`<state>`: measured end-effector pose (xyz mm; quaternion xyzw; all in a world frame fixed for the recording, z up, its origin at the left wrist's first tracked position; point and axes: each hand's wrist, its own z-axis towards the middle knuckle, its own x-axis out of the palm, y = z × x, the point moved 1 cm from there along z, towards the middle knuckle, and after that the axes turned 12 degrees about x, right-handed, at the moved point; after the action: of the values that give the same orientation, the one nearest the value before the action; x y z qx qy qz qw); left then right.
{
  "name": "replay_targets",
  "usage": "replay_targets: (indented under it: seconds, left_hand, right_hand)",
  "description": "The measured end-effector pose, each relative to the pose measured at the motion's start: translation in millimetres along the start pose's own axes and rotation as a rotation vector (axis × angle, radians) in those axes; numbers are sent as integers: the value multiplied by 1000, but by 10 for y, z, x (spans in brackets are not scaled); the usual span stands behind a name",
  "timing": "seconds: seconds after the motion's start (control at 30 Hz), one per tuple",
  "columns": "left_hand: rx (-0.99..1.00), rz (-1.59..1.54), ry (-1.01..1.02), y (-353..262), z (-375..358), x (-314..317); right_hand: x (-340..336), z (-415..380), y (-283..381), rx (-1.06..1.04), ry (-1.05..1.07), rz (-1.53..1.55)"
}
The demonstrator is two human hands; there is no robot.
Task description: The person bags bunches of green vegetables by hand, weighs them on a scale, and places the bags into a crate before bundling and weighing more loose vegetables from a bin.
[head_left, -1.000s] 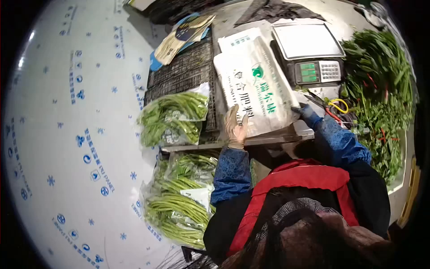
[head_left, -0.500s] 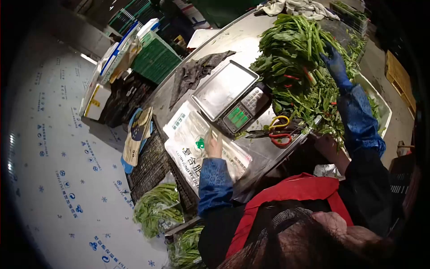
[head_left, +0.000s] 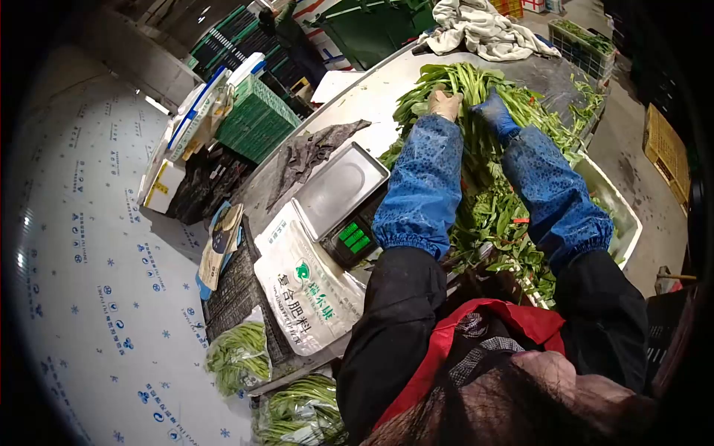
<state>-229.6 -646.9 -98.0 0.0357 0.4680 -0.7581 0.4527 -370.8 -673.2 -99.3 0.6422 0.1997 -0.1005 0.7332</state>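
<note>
Both of my hands are at the far part of a big heap of leafy greens (head_left: 487, 208) on the metal table. My left hand (head_left: 445, 104), in a pale covering, has its fingers curled into the stems and leaves. Just right of it, my right hand (head_left: 495, 116), in a blue glove, is closed on the greens, its fingertips partly hidden. Blue patterned sleeves cover both forearms. Left of the heap is a scale (head_left: 341, 189) with a bare pan and a lit green display, partly behind my left sleeve. A printed white sack (head_left: 309, 290) lies in front of it.
A dark cloth (head_left: 312, 154) lies beyond the scale, and pale cloths (head_left: 487, 30) lie at the far edge. A white bin (head_left: 625, 215) stands on the right. Bagged greens (head_left: 242, 357) are at lower left. Green crates (head_left: 256, 119) and another person (head_left: 290, 37) are farther back.
My left hand has moved from the sack up to the greens. My right hand has shifted left along them. The view has shifted, and my left arm now covers part of the scale.
</note>
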Motion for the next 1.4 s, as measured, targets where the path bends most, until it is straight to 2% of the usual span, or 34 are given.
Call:
replay_targets:
  seconds: [0.03,0.13,0.17,0.23,0.27,0.3,0.37,0.4,0.43,0.47,0.5,0.53,0.57,0.6,0.63,0.67,0.7,0.73,0.8,0.83,0.87,0.9,0.93,0.97,1.0,1.03,1.1,1.17,1.2,1.23,1.3,1.33,1.37,1.4]
  left_hand:
    - [-145,-119,77,-81,-18,-40]
    - [-89,-137,44,-237,-41,-134]
    - [-179,-318,117,-306,-86,-175]
    - [-70,-237,209,-174,-125,-98]
    - [-206,-473,249,-56,-163,-3]
    - [-64,-325,333,-262,-268,-132]
    - [-155,-382,352,-538,-423,-296]
    - [-132,-500,375,-350,-398,-194]
    - [-229,-544,453,-402,-404,-258]
    - [-328,-586,535,-518,-387,-396]
    - [-351,-552,523,-671,-389,-541]
    - [-347,-647,426,-587,-349,-541]
    - [-339,-743,330,-505,-284,-529]
    - [-386,-886,225,-644,-302,-636]
    - [-342,-1141,250,-569,-253,-636]
    - [-290,-1255,226,-637,-270,-708]
    - [-329,-1235,207,-517,-255,-727]
    - [-417,-1217,163,-504,-269,-773]
    - [-374,-1181,118,-504,-320,-880]
    - [-379,-1215,65,-424,-357,-982]
    - [-321,-1155,63,-320,-380,-1146]
    - [-373,-1186,30,-230,-412,-1299]
    - [-352,-1160,50,-173,-416,-1479]
    - [-398,-1114,84,-111,-467,-1638]
    - [-353,-1091,-5,-31,-484,-1691]
    - [-370,-1085,28,31,-509,-1750]
    - [-441,-1102,80,118,-553,-1805]
    - [-330,-1082,46,165,-588,-1829]
    - [-318,-1023,91,252,-559,-1879]
    - [-203,-957,106,384,-525,-1947]
    - [-264,-774,208,725,-470,-2164]
    - [-196,-766,94,680,-484,-2235]
    - [-280,-546,228,871,-469,-2410]
    - [-82,-387,261,1247,-441,-2478]
  right_hand:
    - [-53,-47,-5,2,42,164]
    - [-156,10,-149,28,183,538]
    - [-151,184,-342,-138,159,264]
    - [-141,238,-372,-74,179,335]
    - [-138,260,-380,-42,187,370]
    - [-163,186,-265,125,225,478]
    - [-258,-10,3,112,151,329]
    - [-233,-14,10,98,127,309]
    - [-300,-160,175,230,141,258]
    - [-398,-336,323,172,235,350]
    - [-463,-435,410,109,323,443]
    - [-197,-165,119,-73,256,538]
    - [-137,-158,67,-180,121,383]
    - [-81,-198,36,-322,73,236]
    - [-93,-379,163,-477,19,128]
    - [-174,-638,382,-421,86,9]
    - [-216,-868,573,-360,152,-105]
    - [-122,-955,601,-311,264,-75]
    - [-44,-1083,621,-308,440,-264]
    - [-29,-1128,636,-480,384,-225]
    - [-91,-1086,619,-407,520,-266]
    - [-232,-1083,751,-332,653,-305]
    - [-275,-1009,713,-277,534,-170]
    - [-298,-832,624,-110,542,4]
    - [-332,-680,555,-184,382,121]
    - [-332,-572,505,-183,394,118]
    - [-331,-484,493,-323,55,-230]
    - [-218,-492,515,-209,-72,-617]
    - [-165,-466,448,-250,-115,-704]
    - [-157,-435,387,-245,-117,-711]
    - [-194,-325,290,-181,20,-755]
    - [-255,-231,265,-121,12,-595]
    - [-361,-122,245,-129,-1,-472]
    - [-504,-6,229,-138,-16,-349]
